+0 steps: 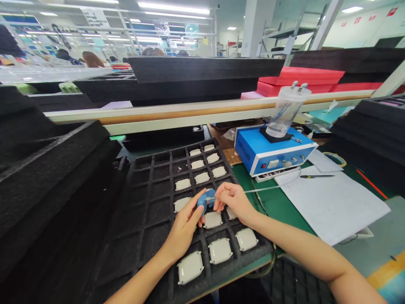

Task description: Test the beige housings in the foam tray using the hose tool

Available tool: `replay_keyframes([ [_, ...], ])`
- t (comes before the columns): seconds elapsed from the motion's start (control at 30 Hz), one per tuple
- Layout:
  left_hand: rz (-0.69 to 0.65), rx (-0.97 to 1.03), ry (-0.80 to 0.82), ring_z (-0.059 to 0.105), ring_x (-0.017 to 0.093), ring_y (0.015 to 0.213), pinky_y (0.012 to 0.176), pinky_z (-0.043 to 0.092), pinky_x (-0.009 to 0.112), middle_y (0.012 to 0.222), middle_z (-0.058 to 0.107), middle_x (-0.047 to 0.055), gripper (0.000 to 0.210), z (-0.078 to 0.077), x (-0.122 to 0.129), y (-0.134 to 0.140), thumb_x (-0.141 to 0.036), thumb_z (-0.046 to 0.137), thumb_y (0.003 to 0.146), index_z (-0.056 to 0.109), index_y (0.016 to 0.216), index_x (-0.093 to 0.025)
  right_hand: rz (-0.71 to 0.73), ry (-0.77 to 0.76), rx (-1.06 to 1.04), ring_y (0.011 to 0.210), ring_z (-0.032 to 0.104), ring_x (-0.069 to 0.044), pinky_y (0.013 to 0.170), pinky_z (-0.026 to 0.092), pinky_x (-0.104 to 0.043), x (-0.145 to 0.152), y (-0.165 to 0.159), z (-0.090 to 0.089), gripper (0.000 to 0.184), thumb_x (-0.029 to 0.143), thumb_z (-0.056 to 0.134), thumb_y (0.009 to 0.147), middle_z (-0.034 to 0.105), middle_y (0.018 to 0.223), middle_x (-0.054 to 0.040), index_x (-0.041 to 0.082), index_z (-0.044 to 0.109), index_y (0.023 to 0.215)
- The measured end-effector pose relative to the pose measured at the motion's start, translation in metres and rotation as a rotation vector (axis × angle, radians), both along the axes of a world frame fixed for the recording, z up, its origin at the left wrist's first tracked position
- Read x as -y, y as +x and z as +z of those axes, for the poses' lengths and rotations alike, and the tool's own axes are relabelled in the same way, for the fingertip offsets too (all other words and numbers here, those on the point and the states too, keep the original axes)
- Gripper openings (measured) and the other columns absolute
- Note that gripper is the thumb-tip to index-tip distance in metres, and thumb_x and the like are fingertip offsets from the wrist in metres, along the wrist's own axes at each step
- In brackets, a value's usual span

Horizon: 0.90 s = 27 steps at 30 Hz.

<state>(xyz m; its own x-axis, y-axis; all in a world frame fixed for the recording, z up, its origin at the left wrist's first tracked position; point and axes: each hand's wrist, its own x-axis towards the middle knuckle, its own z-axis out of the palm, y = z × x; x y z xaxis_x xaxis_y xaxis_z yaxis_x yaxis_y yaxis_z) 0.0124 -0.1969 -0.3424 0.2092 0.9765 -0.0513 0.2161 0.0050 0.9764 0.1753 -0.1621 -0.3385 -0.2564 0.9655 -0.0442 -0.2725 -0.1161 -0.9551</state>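
Observation:
My left hand (183, 228) grips a small rounded blue piece (202, 202) above the black foam tray (147, 209). Closed in a pinch, my right hand (236, 202) holds the end of a thin clear tube (268, 187); its tip meets or nearly meets the blue piece. The fingers hide part of both. Below and around the hands, several pale, squarish watch-case-like parts (220, 251) with corner lugs lie in the tray's compartments. Rightward, the tube leads to the front of a blue control box (275, 148).
On the box stands a clear cylinder (284, 114). White paper sheets (332, 202), with black tweezers (317, 176) on them, lie at the right. Stacked black foam trays (60, 181) rise at the left, and a white rail (177, 121) crosses behind. Other people sit in the background.

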Motion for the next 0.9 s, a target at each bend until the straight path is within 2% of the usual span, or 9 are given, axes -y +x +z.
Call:
replay_keyframes([
  [0.9, -0.007, 0.059, 0.015, 0.048, 0.012, 0.062, 0.06, 0.042, 0.024, 0.07, 0.054, 0.0, 0.058, -0.0078, -0.001, -0.0004, -0.039, 0.045, 0.088, 0.042, 0.138, -0.009, 0.001, 0.036, 0.053, 0.041, 0.056, -0.009, 0.046, 0.043, -0.019, 0.0021, 0.0028, -0.0011, 0.002, 0.018, 0.055, 0.062, 0.066, 0.049, 0.0012, 0.017, 0.055, 0.064],
])
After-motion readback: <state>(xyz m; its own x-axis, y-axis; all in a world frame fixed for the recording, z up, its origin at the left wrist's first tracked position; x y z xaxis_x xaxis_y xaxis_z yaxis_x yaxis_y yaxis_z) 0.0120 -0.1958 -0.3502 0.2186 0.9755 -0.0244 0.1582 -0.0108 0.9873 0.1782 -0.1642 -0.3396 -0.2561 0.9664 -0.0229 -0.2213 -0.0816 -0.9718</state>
